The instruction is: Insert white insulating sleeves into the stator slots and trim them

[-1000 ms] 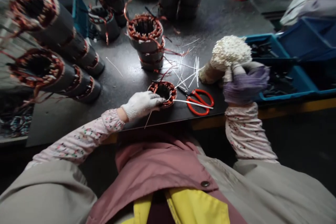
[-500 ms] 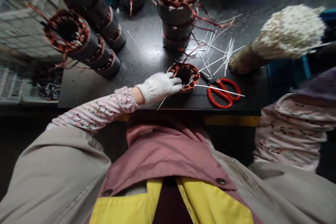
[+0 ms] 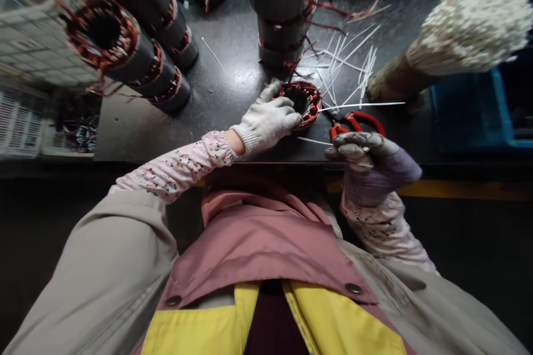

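My left hand (image 3: 270,122), in a white knit glove, grips the near left rim of a small motor stator (image 3: 313,116) with copper windings. Its fingers reach over the edge of the bore. A stiff white tie cord (image 3: 362,105) sticks out of the windings to the right. My right hand (image 3: 366,158), gloved in grey and purple, is pinched closed just right of the stator. Another white cord (image 3: 313,141) runs leftward from its fingertips. Beyond that hand lie red-handled scissors (image 3: 366,117), partly covered by the fingers.
Stacked stators (image 3: 277,16) stand behind, with more stacks (image 3: 145,69) at the left. Loose white cords (image 3: 333,69) lie scattered on the dark table (image 3: 220,122). A thick bundle of cords (image 3: 470,28) leans at the right beside a blue bin (image 3: 466,116). White baskets (image 3: 25,122) are at far left.
My right hand has come in from the far right to beside the stator, bringing a white cord. My left hand stays on the stator, and the cord in the windings points higher.
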